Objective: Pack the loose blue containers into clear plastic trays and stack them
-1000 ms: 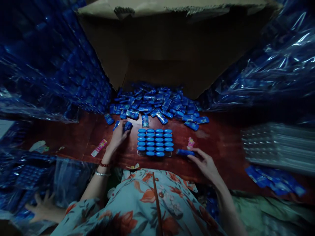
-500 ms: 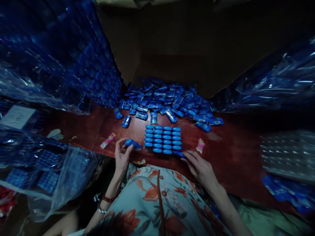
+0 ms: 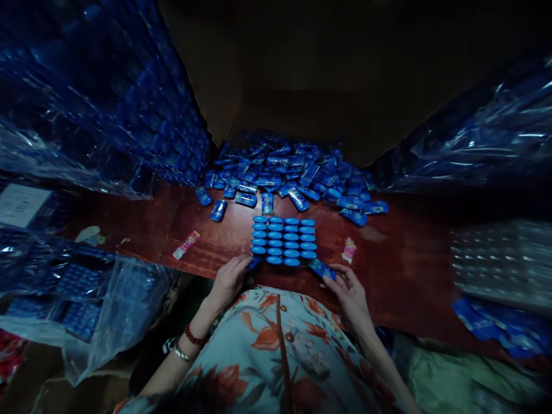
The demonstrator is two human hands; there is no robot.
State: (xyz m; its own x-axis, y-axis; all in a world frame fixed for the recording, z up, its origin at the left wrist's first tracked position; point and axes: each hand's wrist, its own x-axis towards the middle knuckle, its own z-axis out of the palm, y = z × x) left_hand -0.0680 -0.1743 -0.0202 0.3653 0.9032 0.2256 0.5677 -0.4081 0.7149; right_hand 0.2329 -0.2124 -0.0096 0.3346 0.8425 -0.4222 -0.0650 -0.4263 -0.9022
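Observation:
A block of small blue bottles (image 3: 283, 237) stands upright in tight rows on the table, their glossy oval tops facing up. At the block's near left corner my left hand (image 3: 230, 280) has its fingers closed on a blue bottle (image 3: 255, 263), mostly hidden by the fingertips. Off the near right corner, my right hand (image 3: 350, 287) grips another blue bottle (image 3: 321, 267) between thumb and fingers. That one is tilted, its printed side showing and its far end close to the block. Behind the block lies a loose heap of the same bottles (image 3: 297, 172).
Tall wrapped stacks of blue packs (image 3: 142, 98) rise at the left, with more wrapped packs (image 3: 487, 138) at the right. A clear plastic tray (image 3: 504, 270) sits on the right of the red-brown table (image 3: 401, 264). Pink wrappers (image 3: 186, 245) lie on the tabletop.
My left hand has moved right and brought its bottle to the block's near left corner. My right hand has shifted slightly, its bottle now turned with the printed side in view.

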